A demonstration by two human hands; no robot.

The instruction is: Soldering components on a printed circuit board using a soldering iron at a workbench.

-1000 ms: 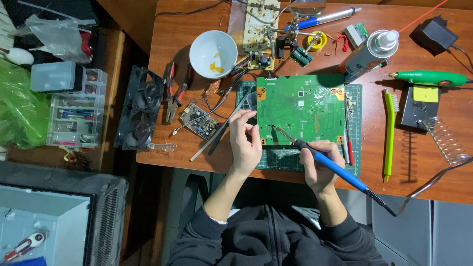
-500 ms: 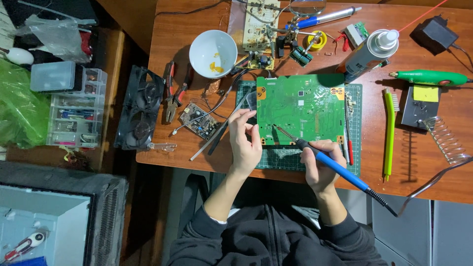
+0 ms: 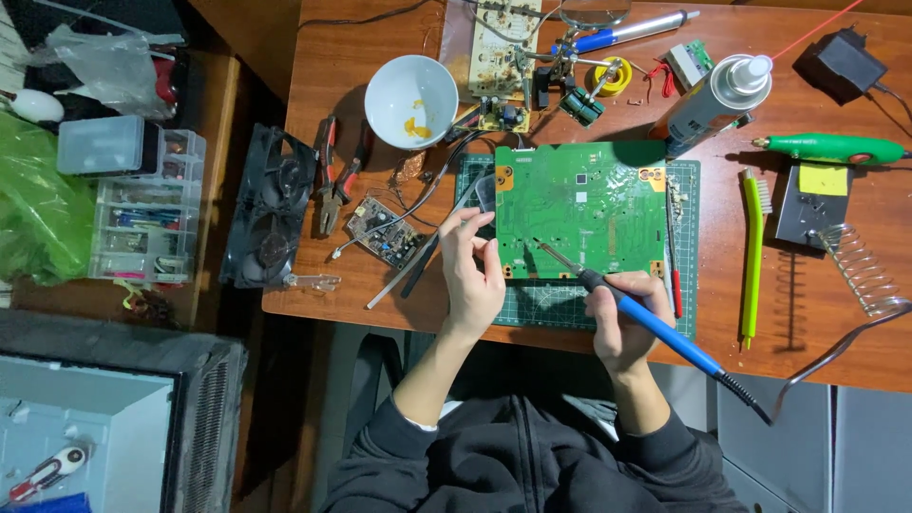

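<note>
Brown wooden desk (image 3: 380, 294) carries everything; landmark = the large green rectangular circuit board (image 3: 589, 204), lying flat on a dark green gridded cutting mat (image 3: 551, 309) near the desk's front edge, probably so the mat takes heat and scratches instead of the wood. Left of the board, at the desk's edge: black double-fan unit (image 3: 268, 211), then red-handled pliers (image 3: 334, 180) and a small brown circuit board w/ wires (image 3: 382, 233). Above-left of the board: white round bowl (image 3: 410, 100) w/ yellow residue inside. Above-right: silver spray can with white nozzle (image 3: 708, 103), tipped on its side. Right of the board: lime-green slim plastic brush (image 3: 752, 256), lying parallel to the board's edge, within easy reach. Left hand (image 3: 472, 271) rests at the board's lower-left corner, thumb & fingers pinched together on something thin; what exactly, can't tell. Likely also steadies the board. Right hand (image 3: 622, 318), below the board, is closed pen-style around a blue-handled soldering iron (image 3: 655, 328); its metal tip angles up-left onto the board's lower middle, cord trailing off to the right, clear of the work.
</note>
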